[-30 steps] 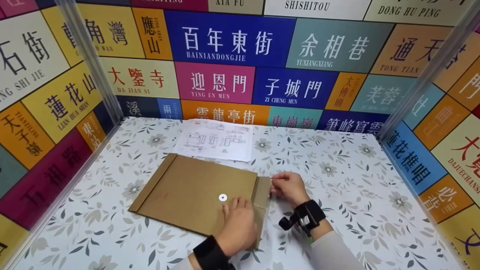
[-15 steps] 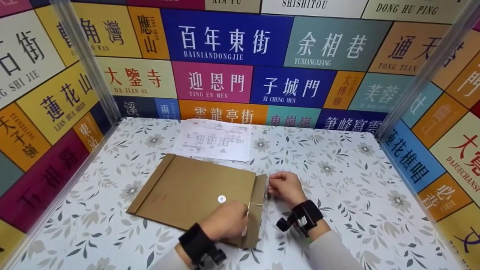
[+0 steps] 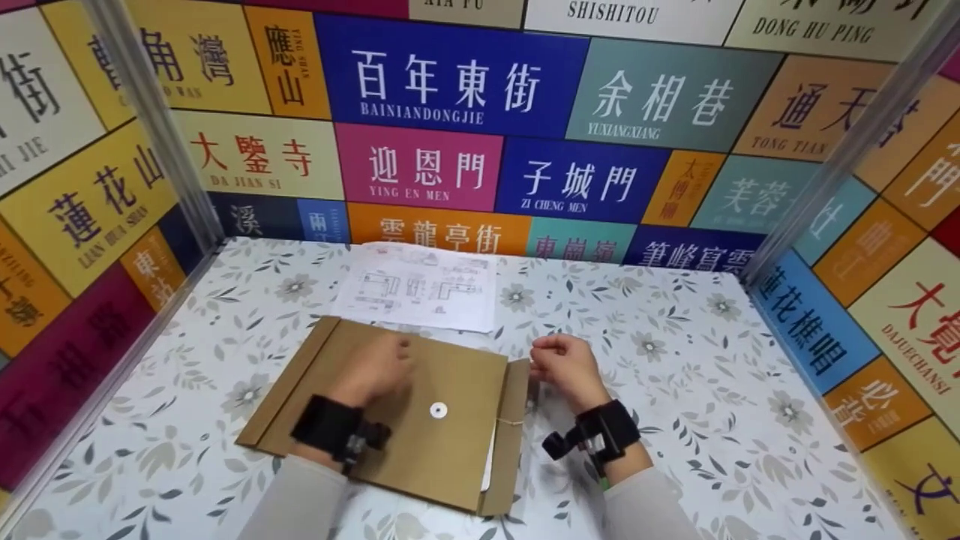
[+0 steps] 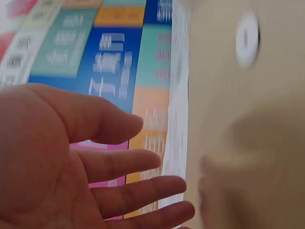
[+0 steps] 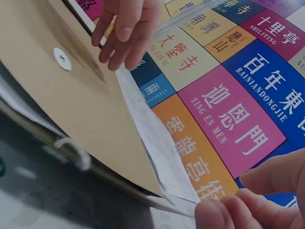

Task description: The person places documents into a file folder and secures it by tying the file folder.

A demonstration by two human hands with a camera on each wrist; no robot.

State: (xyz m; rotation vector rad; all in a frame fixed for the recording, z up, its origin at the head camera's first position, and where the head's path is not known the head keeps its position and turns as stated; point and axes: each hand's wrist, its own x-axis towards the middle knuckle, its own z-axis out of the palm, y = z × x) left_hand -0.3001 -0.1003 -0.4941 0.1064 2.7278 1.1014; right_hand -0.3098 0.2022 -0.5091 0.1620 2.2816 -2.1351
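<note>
A brown string-tie document envelope (image 3: 427,442) lies on the table with its flap (image 3: 512,442) raised at the right end. White paper edges (image 3: 489,457) show in its mouth. A white round button (image 3: 438,410) sits on its face, and a short pale string (image 5: 76,153) hangs at the flap. My left hand (image 3: 375,367) hovers blurred over the envelope; in the left wrist view its fingers (image 4: 138,193) are spread, holding nothing. At the flap's far corner, my right hand (image 3: 570,366) has curled fingers on the edge and seems to grip it; the contact is partly hidden.
Printed sheets (image 3: 416,285) with line drawings lie behind the envelope. A floral cloth (image 3: 652,345) covers the table. Walls (image 3: 465,82) with coloured name panels enclose the back and sides.
My left hand has left the envelope's mouth and moved left and away over its face. The flap stands more upright than a second ago, and paper shows inside. My right hand stays by the flap.
</note>
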